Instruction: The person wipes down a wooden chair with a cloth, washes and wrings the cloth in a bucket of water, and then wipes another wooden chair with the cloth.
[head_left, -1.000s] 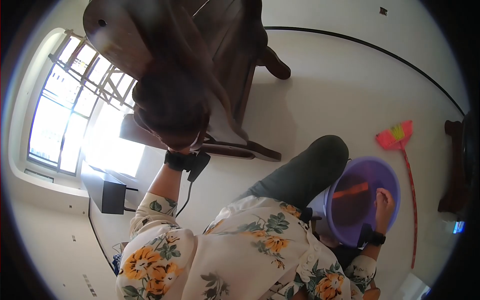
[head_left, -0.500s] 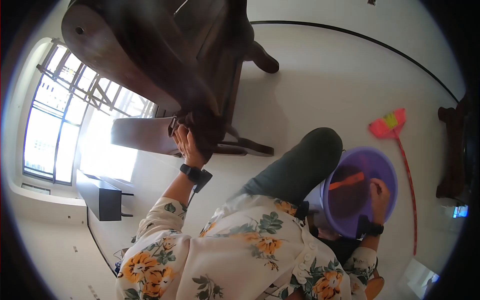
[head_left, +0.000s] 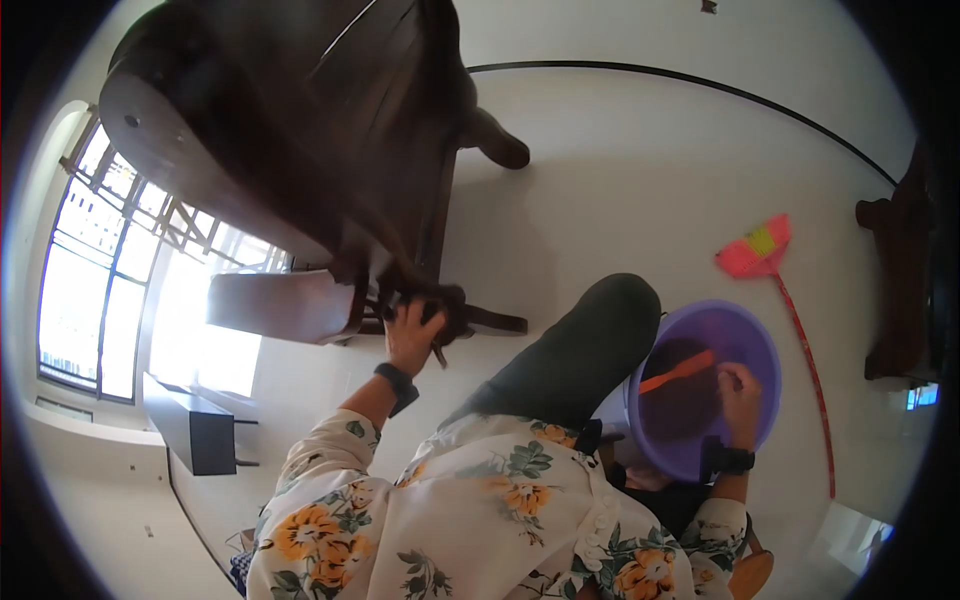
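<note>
My left hand (head_left: 412, 338) is at the near end of a dark wooden bench (head_left: 300, 150), its fingers bent over a dark brown piece. That piece blends with the carved wood, so I cannot make out what it is. My right hand (head_left: 740, 400) is over the inside of a purple bucket (head_left: 765, 350), fingers curled together; what they hold, if anything, is hidden. Within the bucket, an orange strip-like thing (head_left: 678, 372), perhaps a handle, lies across the dark contents, left of my right hand and apart from it.
A pink dustpan (head_left: 755, 250) with a long red handle (head_left: 805, 350) lies on the pale floor beyond the bucket. Dark wooden furniture (head_left: 895, 280) stands at the right. A low black-and-grey cabinet (head_left: 205, 425) is by the bright window (head_left: 95, 270). My bent knee (head_left: 625, 310) is beside the bucket.
The view has shifted slightly. My left hand has moved toward me along the bench end, and its fingers are now bent over a different spot. My right hand stays at the bucket.
</note>
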